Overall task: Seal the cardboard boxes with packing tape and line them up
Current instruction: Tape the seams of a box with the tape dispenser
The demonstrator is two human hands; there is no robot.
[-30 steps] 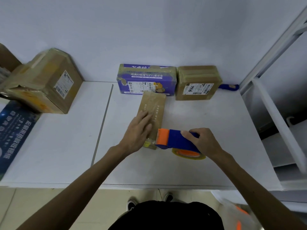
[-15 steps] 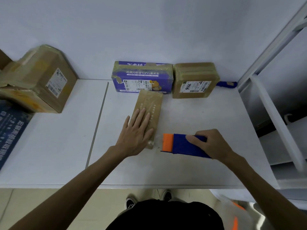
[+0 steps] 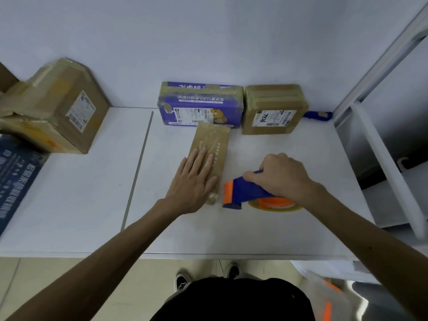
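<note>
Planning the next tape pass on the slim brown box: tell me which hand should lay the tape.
Right, probably. The right hand grips the tape dispenser just beside the near end of the slim brown box; the left hand lies flat on that box, well placed to steady it.

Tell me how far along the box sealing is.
Done: the purple box and labelled brown box sit taped, side by side at the wall. In hand: left hand flat on the slim box, right hand gripping the tape dispenser beside it. Left: lining that box up; the big box stands apart.
</note>
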